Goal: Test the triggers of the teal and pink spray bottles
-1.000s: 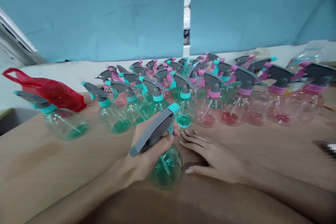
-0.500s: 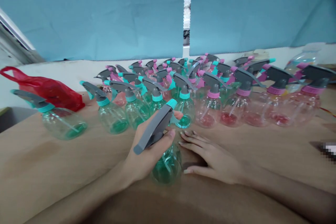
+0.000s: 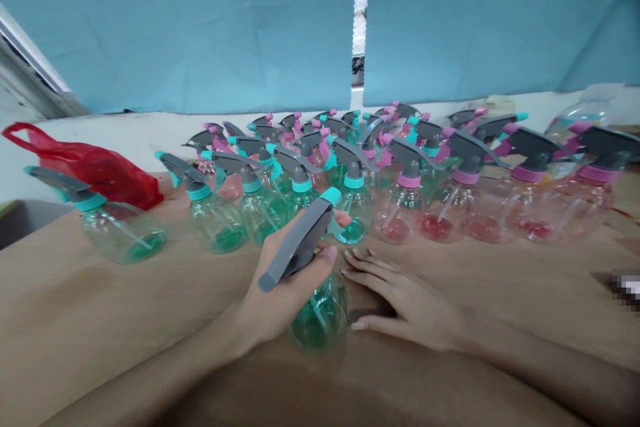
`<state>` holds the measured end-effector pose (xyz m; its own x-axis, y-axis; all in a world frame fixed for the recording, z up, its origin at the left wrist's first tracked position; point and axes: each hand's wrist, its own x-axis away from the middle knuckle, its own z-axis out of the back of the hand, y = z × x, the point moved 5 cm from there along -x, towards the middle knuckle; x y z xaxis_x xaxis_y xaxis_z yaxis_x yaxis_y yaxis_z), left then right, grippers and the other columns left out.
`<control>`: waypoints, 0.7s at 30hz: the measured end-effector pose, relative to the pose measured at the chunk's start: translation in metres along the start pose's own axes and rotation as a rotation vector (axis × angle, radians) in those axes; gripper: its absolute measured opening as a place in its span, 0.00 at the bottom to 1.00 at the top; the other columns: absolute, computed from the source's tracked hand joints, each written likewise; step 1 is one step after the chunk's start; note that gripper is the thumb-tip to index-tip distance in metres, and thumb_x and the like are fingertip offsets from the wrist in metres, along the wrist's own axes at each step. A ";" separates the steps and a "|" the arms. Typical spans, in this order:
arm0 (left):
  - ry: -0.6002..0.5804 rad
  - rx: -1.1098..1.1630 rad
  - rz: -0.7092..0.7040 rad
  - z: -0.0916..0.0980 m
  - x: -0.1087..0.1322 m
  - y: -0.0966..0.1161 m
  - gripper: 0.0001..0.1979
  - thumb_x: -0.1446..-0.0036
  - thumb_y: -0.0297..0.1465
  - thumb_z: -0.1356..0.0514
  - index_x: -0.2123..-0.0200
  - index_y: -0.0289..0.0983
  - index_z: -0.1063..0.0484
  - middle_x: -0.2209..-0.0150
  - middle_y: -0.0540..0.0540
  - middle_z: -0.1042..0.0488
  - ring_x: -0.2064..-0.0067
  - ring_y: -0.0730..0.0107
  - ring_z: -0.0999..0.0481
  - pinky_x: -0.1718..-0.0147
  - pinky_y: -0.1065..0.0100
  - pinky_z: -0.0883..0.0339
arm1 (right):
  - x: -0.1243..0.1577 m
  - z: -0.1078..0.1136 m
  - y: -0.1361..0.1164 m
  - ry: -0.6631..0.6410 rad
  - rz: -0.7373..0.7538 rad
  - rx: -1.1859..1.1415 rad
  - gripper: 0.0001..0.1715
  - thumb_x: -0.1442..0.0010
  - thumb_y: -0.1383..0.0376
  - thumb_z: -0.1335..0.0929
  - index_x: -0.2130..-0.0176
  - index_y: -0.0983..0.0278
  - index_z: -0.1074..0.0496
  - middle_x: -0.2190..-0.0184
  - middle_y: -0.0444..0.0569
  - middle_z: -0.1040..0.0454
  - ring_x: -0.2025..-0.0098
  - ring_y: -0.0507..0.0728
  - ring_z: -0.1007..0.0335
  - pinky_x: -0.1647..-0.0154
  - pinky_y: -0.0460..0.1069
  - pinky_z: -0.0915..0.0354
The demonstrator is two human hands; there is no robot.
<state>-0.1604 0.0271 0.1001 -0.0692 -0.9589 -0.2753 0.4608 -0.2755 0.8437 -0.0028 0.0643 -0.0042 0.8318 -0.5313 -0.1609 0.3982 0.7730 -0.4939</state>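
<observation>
My left hand is closed around the neck of a green spray bottle with a grey sprayer head and a turquoise nozzle. The bottle stands near the table's front, and my fingers hide its collar. Just right of it, my right hand lies on the wooden table, fingers spread, holding nothing. Behind my hands stands a row of spray bottles: green ones such as this one to the left, pink ones such as this one to the right.
More sprayers crowd behind the front row. One green spray bottle stands apart at the left, before a red plastic bag. A large clear container is at the back right. A pixelated object lies at the right edge. A blue sheet covers the wall.
The view has shifted very slightly. My left hand keeps its hold on the spray bottle, and my right hand stays flat on the table.
</observation>
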 end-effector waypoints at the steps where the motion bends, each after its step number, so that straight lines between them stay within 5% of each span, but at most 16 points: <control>1: 0.002 -0.009 -0.008 0.000 0.000 0.000 0.18 0.43 0.32 0.44 0.49 0.44 0.32 0.62 0.49 0.25 0.67 0.67 0.28 0.66 0.66 0.33 | 0.000 0.000 0.000 0.003 0.003 -0.003 0.42 0.43 0.43 0.37 0.37 0.60 0.44 0.34 0.50 0.49 0.33 0.63 0.57 0.35 0.62 0.53; 15: -0.005 0.002 -0.051 -0.001 0.001 0.000 0.18 0.41 0.31 0.46 0.47 0.45 0.34 0.62 0.50 0.27 0.67 0.69 0.29 0.66 0.68 0.34 | 0.000 -0.001 0.000 -0.023 -0.002 0.029 0.43 0.42 0.42 0.38 0.36 0.61 0.45 0.34 0.50 0.50 0.33 0.62 0.58 0.35 0.61 0.53; 21: -0.021 -0.001 -0.045 -0.002 0.000 0.000 0.18 0.41 0.32 0.46 0.47 0.44 0.34 0.71 0.52 0.28 0.74 0.70 0.32 0.74 0.68 0.38 | -0.001 -0.001 -0.001 -0.027 -0.010 0.035 0.42 0.42 0.42 0.39 0.37 0.61 0.44 0.34 0.50 0.49 0.33 0.62 0.57 0.35 0.61 0.53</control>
<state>-0.1590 0.0269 0.0991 -0.1089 -0.9466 -0.3033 0.4581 -0.3186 0.8299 -0.0039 0.0641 -0.0044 0.8377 -0.5299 -0.1322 0.4196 0.7794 -0.4652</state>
